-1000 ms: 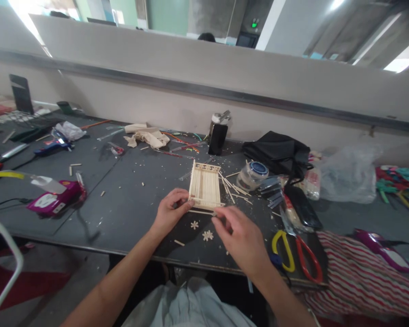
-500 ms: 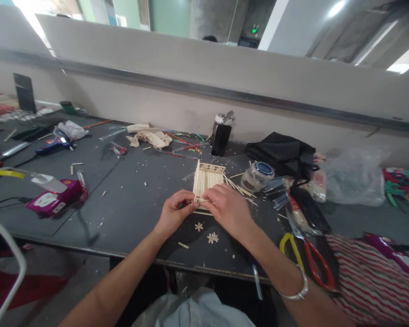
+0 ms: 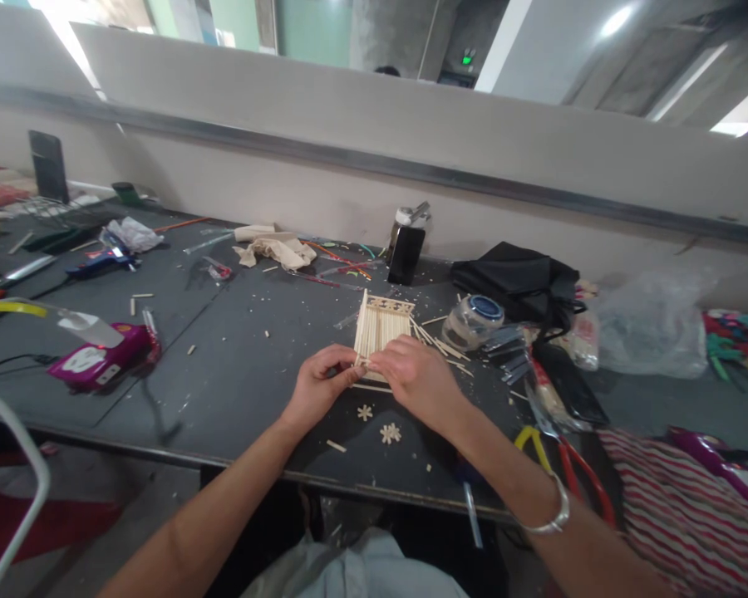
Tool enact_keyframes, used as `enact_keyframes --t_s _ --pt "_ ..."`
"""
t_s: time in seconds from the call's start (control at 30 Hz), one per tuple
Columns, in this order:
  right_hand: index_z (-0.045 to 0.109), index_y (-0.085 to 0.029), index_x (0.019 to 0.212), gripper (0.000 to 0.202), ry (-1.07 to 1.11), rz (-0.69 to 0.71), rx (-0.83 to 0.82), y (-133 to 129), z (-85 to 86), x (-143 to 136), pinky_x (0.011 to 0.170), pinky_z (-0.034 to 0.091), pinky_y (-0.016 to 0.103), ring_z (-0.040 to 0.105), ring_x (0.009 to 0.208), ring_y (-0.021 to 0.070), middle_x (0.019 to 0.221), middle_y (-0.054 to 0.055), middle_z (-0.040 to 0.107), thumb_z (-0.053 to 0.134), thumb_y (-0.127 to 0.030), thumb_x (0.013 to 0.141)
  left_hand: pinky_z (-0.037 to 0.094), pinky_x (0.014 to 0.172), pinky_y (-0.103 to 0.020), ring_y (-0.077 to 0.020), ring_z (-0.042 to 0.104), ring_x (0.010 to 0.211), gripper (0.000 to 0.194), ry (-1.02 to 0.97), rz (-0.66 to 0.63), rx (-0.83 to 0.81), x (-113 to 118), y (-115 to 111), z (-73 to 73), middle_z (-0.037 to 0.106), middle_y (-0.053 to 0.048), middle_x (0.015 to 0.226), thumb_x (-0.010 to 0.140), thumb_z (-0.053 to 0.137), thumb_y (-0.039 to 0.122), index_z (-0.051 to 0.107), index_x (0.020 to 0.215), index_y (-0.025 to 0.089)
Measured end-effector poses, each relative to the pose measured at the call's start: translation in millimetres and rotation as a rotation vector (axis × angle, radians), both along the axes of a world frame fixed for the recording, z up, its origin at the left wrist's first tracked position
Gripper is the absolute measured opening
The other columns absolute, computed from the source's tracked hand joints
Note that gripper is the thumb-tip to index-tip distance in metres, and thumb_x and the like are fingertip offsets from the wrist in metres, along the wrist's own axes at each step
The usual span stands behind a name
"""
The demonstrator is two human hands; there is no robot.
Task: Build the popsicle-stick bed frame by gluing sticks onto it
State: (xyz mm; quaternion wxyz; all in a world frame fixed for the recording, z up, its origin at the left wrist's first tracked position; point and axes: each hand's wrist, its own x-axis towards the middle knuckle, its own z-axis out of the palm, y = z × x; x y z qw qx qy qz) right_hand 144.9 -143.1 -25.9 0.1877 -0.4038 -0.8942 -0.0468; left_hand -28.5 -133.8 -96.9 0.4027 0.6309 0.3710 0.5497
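Note:
A small panel of pale wooden sticks (image 3: 385, 325) lies on the dark table, with a row of star shapes along its far end. At its near end my left hand (image 3: 322, 382) pinches a small wooden piece, too covered by the fingers to make out fully. From the other side my right hand (image 3: 415, 378) has its fingertips closed on the same spot, its wrist wearing a silver bangle. Just nearer to me sit two star-shaped wooden pieces, a smaller one (image 3: 365, 413) and a thicker one (image 3: 390, 433), beside a short loose stick (image 3: 336, 446).
Loose sticks (image 3: 442, 347) and a clear jar with a blue lid (image 3: 474, 320) stand right of the panel. A phone (image 3: 405, 255) leans at the back. Scissors (image 3: 577, 473) and striped cloth (image 3: 691, 507) lie right; a purple device (image 3: 103, 357) and a blue glue gun (image 3: 103, 262) lie left.
Both hands stay at the panel's near end, with only slight finger movement. The whole view has shifted a little.

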Motion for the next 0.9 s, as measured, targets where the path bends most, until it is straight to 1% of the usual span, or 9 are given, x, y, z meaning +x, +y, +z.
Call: enact_keyframes --t_s 0.13,0.23,0.37,0.43,0.5,0.6,0.7,0.8,0.9 --pt "0.069 -0.016 0.086 0.023 0.028 0.019 0.009 1 -0.3 2 0.069 0.041 0.029 0.054 0.076 0.0179 0.074 0.006 0.064 0.047 -0.016 0.091 0.048 0.071 -0.028 -0.015 0.06 0.077 0.012 0.015 0.007 0.003 0 0 -0.3 0.066 -0.005 0.083 0.077 0.069 0.03 0.071 0.081 0.019" --pt "0.069 -0.016 0.089 0.023 0.159 -0.01 0.007 1 6.8 4 0.074 0.044 0.03 0.058 0.08 0.0177 0.081 0.006 0.068 0.047 -0.021 0.092 0.048 0.071 -0.027 -0.0151 0.06 0.078 0.011 0.023 0.011 -0.001 0 0 -0.5 0.066 -0.005 0.084 0.077 0.069 0.029 0.07 0.079 0.019" --pt "0.068 -0.019 0.094 0.023 0.614 -0.269 -0.002 -1 21.5 19 0.07 0.048 0.027 0.064 0.075 0.0152 0.085 0.003 0.071 0.052 -0.035 0.09 0.046 0.067 -0.026 -0.0128 0.057 0.072 0.011 0.015 0.013 -0.001 0 -1 -1.4 0.064 -0.004 0.083 0.076 0.069 0.029 0.069 0.08 0.019" --pt "0.068 -0.019 0.093 0.025 0.727 -0.392 -0.045 -1 23.2 33 0.063 0.048 0.026 0.063 0.067 0.0144 0.079 0.002 0.072 0.054 -0.039 0.087 0.045 0.065 -0.025 -0.0113 0.054 0.069 0.011 0.0 0.011 0.0 1 0 -2.3 0.063 -0.003 0.082 0.076 0.07 0.029 0.069 0.081 0.019" --pt "0.07 -0.018 0.085 0.022 0.633 -0.449 -0.119 1 17.3 47 0.061 0.046 0.026 0.063 0.063 0.0148 0.073 0.002 0.071 0.058 -0.037 0.084 0.044 0.065 -0.025 -0.0109 0.053 0.069 0.011 -0.011 0.006 -0.003 1 0 -3.4 0.062 -0.002 0.083 0.076 0.07 0.029 0.068 0.082 0.02" --pt "0.069 -0.019 0.074 0.016 0.357 -0.543 -0.265 5 -2.5 65 0.062 0.044 0.027 0.062 0.063 0.0161 0.069 0.002 0.07 0.061 -0.032 0.079 0.043 0.066 -0.025 -0.0108 0.052 0.071 0.011 -0.021 -0.007 -0.017 1 1 -5.3 0.062 -0.003 0.086 0.076 0.07 0.028 0.068 0.084 0.02" --pt "0.069 -0.02 0.078 0.016 0.22 -0.566 -0.376 6 -21.3 74 0.064 0.045 0.027 0.064 0.068 0.017 0.072 0.002 0.071 0.058 -0.031 0.08 0.043 0.066 -0.024 -0.0103 0.051 0.07 0.014 -0.036 -0.023 -0.045 0 1 -6.5 0.06 -0.001 0.083 0.076 0.07 0.026 0.068 0.088 0.021" --pt "0.069 -0.02 0.09 0.02 0.23 -0.522 -0.337 -2 -26.3 81 0.072 0.047 0.029 0.066 0.079 0.018 0.086 0.004 0.073 0.054 -0.032 0.084 0.044 0.066 -0.024 -0.0105 0.051 0.07 0.013 -0.052 -0.038 -0.054 0 0 -6.0 0.06 -0.001 0.083 0.075 0.07 0.026 0.067 0.087 0.02" --pt "0.068 -0.02 0.097 0.023 0.23 -0.565 -0.242 -22 -21.1 96 0.077 0.048 0.03 0.066 0.085 0.0191 0.096 0.005 0.072 0.05 -0.029 0.085 0.044 0.066 -0.024 -0.0107 0.052 0.071 0.011 -0.073 -0.05 -0.068 0 -1 -3.5 0.06 -0.002 0.085 0.075 0.07 0.026 0.067 0.084 0.02"
